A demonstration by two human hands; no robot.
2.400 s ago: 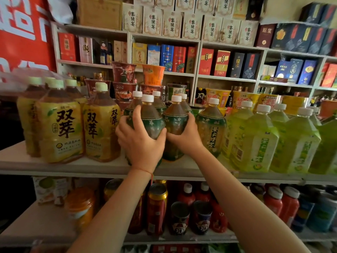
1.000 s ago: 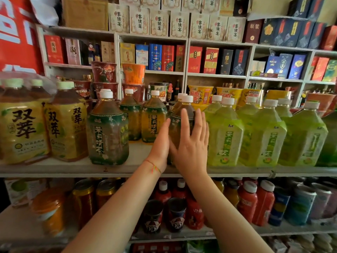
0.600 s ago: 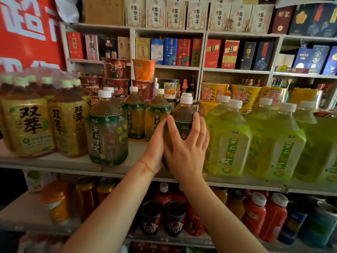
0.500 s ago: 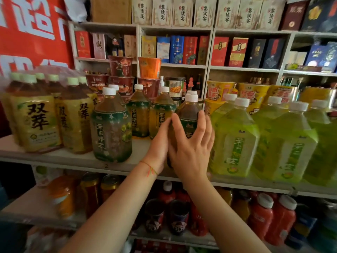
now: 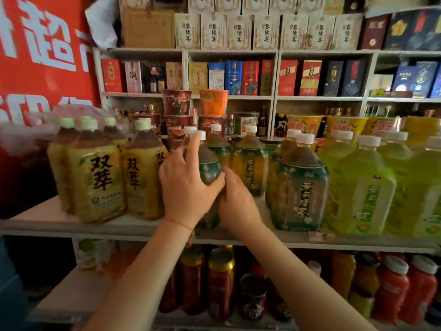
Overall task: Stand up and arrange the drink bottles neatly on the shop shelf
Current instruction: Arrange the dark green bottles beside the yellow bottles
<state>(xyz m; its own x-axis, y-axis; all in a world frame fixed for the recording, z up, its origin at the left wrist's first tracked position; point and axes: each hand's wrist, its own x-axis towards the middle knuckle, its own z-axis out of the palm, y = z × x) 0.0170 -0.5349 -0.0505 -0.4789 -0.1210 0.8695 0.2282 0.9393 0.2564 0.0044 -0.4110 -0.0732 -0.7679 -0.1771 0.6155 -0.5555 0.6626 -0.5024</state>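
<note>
A dark green tea bottle with a white cap stands upright at the shelf's front edge. My left hand grips its left side, index finger stretched up toward the cap. My right hand holds its lower right side, fingers hidden behind the bottle. Another dark green tea bottle stands to the right at the front edge. Two more green-label bottles stand further back.
Shrink-wrapped yellow tea bottles stand left of my hands. Light green tea bottles fill the shelf's right side. Noodle cups are stacked behind. Cans and red bottles sit on the lower shelf. Boxed goods line the back wall.
Both hands left the bottle beside the light green ones and moved left to the dark green bottle at the front edge, now gripping it from both sides.
</note>
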